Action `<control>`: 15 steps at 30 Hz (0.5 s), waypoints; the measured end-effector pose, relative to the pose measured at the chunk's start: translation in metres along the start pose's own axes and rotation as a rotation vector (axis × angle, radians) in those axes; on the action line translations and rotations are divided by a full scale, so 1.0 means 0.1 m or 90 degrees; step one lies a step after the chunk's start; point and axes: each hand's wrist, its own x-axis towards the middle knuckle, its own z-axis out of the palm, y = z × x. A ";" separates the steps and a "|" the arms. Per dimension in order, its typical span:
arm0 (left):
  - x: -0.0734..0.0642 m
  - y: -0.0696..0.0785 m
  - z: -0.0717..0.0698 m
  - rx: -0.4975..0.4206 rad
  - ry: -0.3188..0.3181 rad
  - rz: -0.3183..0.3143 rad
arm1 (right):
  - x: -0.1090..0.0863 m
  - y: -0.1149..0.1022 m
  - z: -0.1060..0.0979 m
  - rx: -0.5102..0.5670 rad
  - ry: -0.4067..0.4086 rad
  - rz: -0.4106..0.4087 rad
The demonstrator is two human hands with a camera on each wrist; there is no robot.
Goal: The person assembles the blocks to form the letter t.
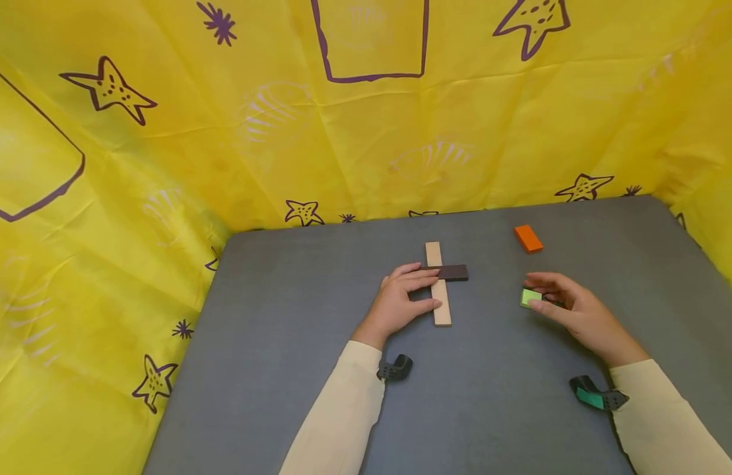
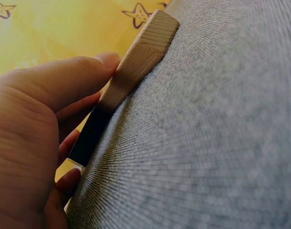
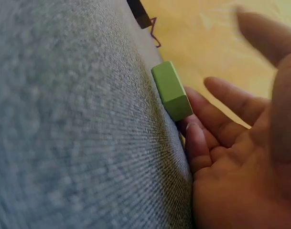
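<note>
Yellow cloth: hangs behind the far edge and along the left and right edges of the table, printed with purple starfish and pale shell shapes.
Grey table: its far left and far right corners both show; close up, the surface looks woven.
Pale wood: lies flat beyond the middle of the table, pointing toward the far edge; it shows on both sides of the dark bar, and whether it is one piece or two I cannot tell.
Dark bar: crosses the pale wood, its uncovered end toward the right edge.
Left hand: fingers extended and slightly apart over the dark bar's left end, thumb touching the side of the pale wood.
Green block: rests on the table to the right of the dark bar, nearer the right edge.
Right hand: spread around the green block, fingers bent loosely behind it and thumb well apart from it; whether a fingertip touches I cannot tell.
Orange block: lies near the far edge, toward the far right corner, beyond the right hand.
Sleeves: cream, with a dark device at each wrist.
</note>
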 end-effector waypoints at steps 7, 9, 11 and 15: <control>0.00 -0.02 0.00 -0.009 -0.001 -0.001 | 0.01 0.00 0.02 -0.113 0.007 0.017; 0.00 -0.02 0.00 -0.011 0.000 -0.001 | 0.02 0.01 0.02 -0.129 0.012 0.001; 0.00 -0.01 0.00 -0.012 0.000 -0.001 | 0.02 0.03 0.02 -0.145 0.019 -0.019; 0.00 -0.01 0.00 -0.015 0.000 -0.002 | 0.03 0.06 0.03 -0.162 0.030 -0.043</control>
